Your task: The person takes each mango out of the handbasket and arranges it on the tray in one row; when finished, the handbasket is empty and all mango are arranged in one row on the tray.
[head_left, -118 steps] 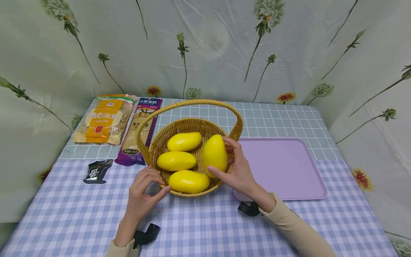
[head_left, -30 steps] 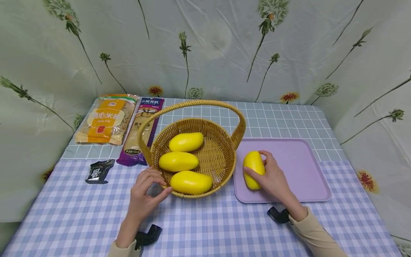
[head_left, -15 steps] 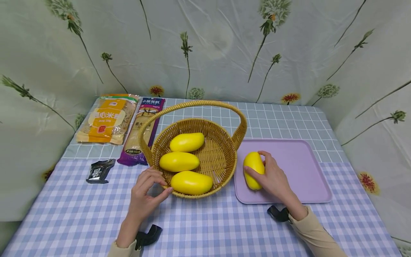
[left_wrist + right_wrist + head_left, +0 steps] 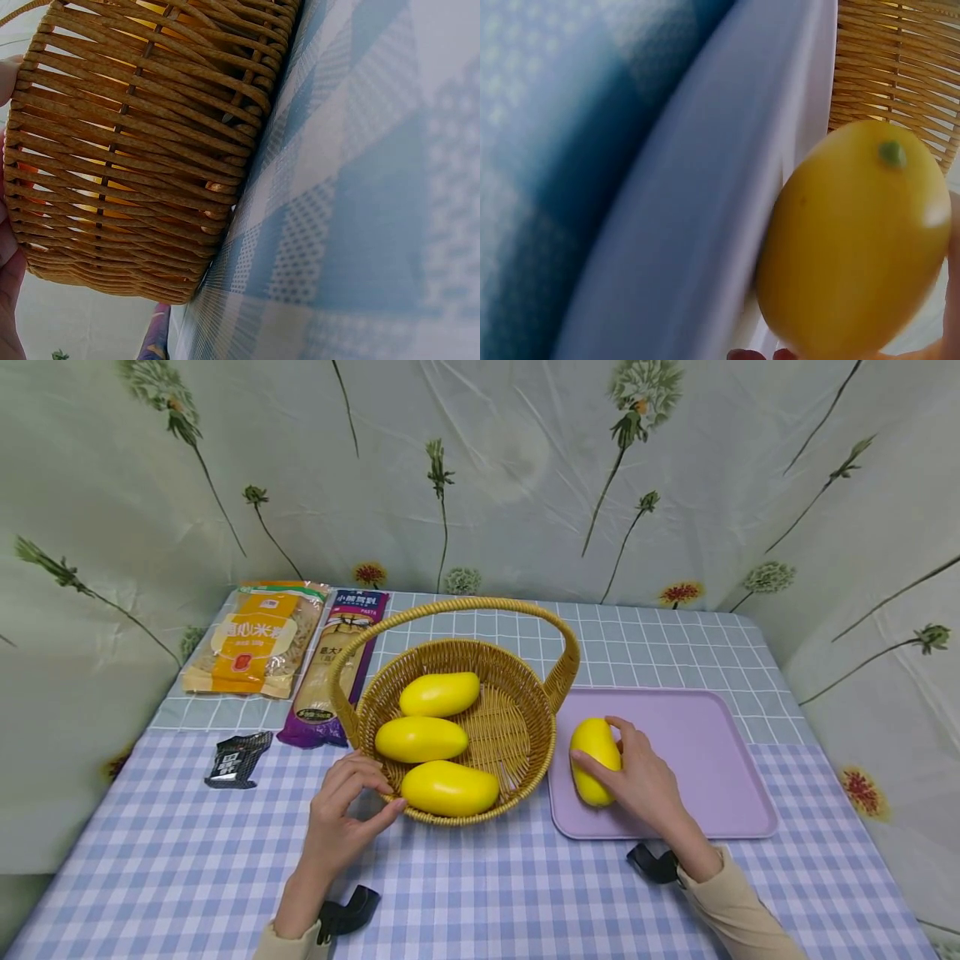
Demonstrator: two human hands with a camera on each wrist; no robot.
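My right hand (image 4: 645, 781) grips a yellow mango (image 4: 592, 762) at the left side of a lilac tray (image 4: 712, 752). In the right wrist view, the mango (image 4: 855, 240) fills the right half, its green stem spot upward, close against the tray's rim (image 4: 705, 195). With thumb and fingers, my left hand (image 4: 341, 810) pinches the near-left rim of a wicker basket (image 4: 498, 727) with a tall arched handle. Three mangoes lie inside it, the nearest mango (image 4: 450, 788) by the front wall. The left wrist view shows the basket's woven side (image 4: 142, 150) on the checked cloth.
Behind the basket's left side lie a purple pasta packet (image 4: 333, 668) and an orange-labelled rice noodle bag (image 4: 258, 639). A small black packet (image 4: 238, 760) sits left of them, nearer me. A floral curtain (image 4: 517, 468) closes off the back of the table.
Since the oldest frame, my right hand has carried one mango from the basket's right side onto the tray. During the last second both hands stay in place; only the view shifts slightly.
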